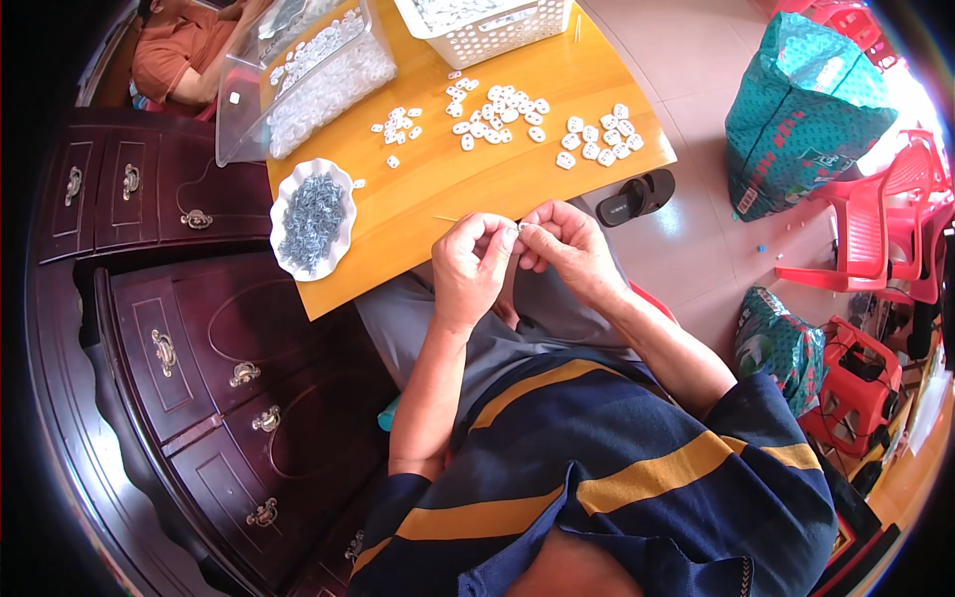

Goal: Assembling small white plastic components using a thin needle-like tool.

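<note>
My left hand (468, 264) and my right hand (572, 254) meet at the near edge of the wooden table (398, 214), fingertips pinched together. Between them is a small white piece (521, 227), mostly covered by the fingers, and both hands seem to grip it. A thin yellowish stick (445, 218) shows beside my left fingers; whether they touch it I cannot tell. Beyond the hands lie loose groups of small white plastic pieces (494, 117), with larger ones (607, 135) at the right. A white scalloped dish (345, 239) of small grey metal parts (312, 221) stands to the left.
At the back are a clear plastic bin (239, 129) and a white perforated basket (497, 45), both filled with small pieces. Dark drawers (199, 368) flank the table's left. Right, on the floor, are a dark sandal (637, 199), a teal bag (801, 119) and red chairs (860, 224). Another person (184, 55) sits far left.
</note>
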A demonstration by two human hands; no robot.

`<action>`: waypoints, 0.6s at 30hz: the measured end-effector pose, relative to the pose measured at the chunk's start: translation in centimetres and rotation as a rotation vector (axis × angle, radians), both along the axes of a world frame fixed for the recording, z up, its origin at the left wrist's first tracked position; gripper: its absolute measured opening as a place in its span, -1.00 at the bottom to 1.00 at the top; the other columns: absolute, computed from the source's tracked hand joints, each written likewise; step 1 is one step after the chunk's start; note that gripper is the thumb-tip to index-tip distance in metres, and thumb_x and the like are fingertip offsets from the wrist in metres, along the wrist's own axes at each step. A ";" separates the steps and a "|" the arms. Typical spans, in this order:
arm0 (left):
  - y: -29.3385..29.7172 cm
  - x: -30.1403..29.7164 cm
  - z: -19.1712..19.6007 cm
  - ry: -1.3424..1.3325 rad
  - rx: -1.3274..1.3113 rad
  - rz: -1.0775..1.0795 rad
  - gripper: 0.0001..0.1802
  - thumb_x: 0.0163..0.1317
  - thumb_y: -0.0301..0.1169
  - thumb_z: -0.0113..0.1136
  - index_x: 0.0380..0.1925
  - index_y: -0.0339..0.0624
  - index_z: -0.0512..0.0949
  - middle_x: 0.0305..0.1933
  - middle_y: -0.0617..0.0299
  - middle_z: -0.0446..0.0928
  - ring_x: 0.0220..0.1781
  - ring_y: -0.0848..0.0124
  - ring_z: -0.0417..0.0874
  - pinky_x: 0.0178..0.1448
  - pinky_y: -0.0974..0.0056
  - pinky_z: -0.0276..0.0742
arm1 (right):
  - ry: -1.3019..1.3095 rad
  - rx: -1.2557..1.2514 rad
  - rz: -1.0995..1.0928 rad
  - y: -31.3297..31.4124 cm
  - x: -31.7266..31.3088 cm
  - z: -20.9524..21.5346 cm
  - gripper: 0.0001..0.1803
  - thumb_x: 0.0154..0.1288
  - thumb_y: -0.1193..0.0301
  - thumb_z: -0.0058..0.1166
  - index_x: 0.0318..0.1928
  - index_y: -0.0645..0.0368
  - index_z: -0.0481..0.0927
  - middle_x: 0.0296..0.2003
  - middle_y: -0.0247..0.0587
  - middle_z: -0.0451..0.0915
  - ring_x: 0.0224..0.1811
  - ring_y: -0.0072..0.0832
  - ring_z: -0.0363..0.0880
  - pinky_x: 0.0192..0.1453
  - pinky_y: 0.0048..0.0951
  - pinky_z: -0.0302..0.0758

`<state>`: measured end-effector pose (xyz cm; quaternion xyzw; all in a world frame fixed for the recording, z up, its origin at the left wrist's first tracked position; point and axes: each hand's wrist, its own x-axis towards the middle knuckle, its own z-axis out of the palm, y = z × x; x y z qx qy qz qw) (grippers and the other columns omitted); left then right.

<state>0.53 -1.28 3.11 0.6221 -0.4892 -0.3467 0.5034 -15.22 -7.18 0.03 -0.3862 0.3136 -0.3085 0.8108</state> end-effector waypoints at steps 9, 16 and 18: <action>-2.6 1.9 -0.4 -0.114 -0.073 0.078 -0.84 0.34 -0.53 0.31 -0.11 -0.34 0.65 -0.38 0.21 0.66 -0.48 0.55 0.62 -0.30 0.40 0.55 | -0.017 0.044 -0.088 -0.6 -0.2 0.2 -0.87 0.56 0.38 0.10 -0.06 0.17 0.53 -0.26 -0.24 0.74 -0.37 -0.65 0.64 -0.24 -0.64 0.53; -7.7 5.9 -1.0 -0.648 -0.171 0.184 -0.86 0.27 -0.43 0.36 -0.22 -0.20 0.64 -0.39 0.15 0.61 -0.45 0.25 0.64 -0.31 0.18 0.56 | -0.015 0.049 -0.168 -1.1 -0.4 0.5 -0.88 0.55 0.40 0.09 -0.04 0.16 0.52 -0.25 -0.25 0.75 -0.38 -0.65 0.65 -0.27 -0.65 0.52; -8.5 6.1 -1.3 -0.729 -0.206 0.190 -0.86 0.28 -0.38 0.36 -0.25 -0.18 0.64 -0.39 0.15 0.62 -0.42 0.21 0.66 -0.29 0.14 0.57 | -0.020 0.044 -0.166 -1.3 -0.5 0.3 -0.88 0.55 0.40 0.09 -0.04 0.16 0.52 -0.25 -0.25 0.75 -0.38 -0.65 0.65 -0.27 -0.65 0.52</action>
